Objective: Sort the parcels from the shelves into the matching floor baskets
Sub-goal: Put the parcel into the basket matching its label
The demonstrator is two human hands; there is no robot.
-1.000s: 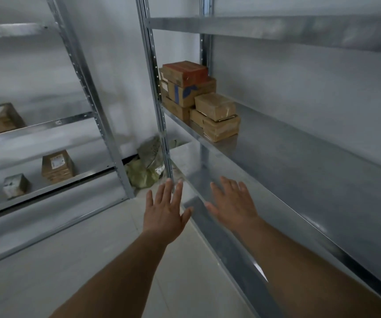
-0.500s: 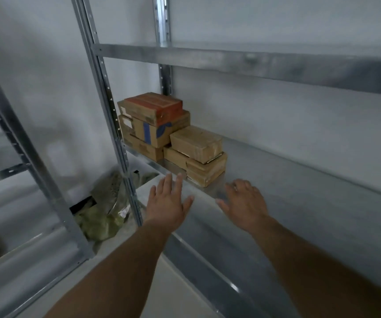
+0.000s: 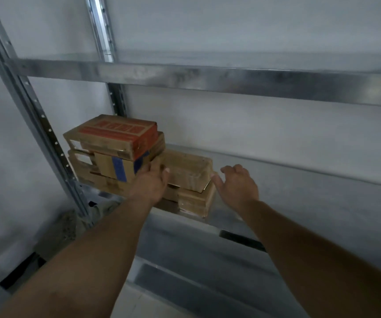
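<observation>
Cardboard parcels are stacked at the left end of a metal shelf (image 3: 288, 180). A red-printed parcel (image 3: 116, 134) tops the taller stack, over a parcel with blue tape (image 3: 116, 167). Beside them a plain brown parcel (image 3: 187, 169) lies on another brown parcel (image 3: 195, 200). My left hand (image 3: 151, 181) touches the left end of the plain brown parcel, thumb on its front face, fingers partly hidden. My right hand (image 3: 237, 183) hovers just off the parcel's right end, fingers relaxed, thumb stretched toward its corner.
An upper shelf beam (image 3: 208, 79) runs across above the parcels. The perforated upright post (image 3: 35, 115) stands at the left. A lower shelf (image 3: 185, 260) lies beneath my arms. Something greenish and crumpled (image 3: 70, 226) lies low on the left.
I have moved closer to the shelf, and both hands have risen from the shelf edge to the top brown parcel. The left now touches it and the right is beside it.
</observation>
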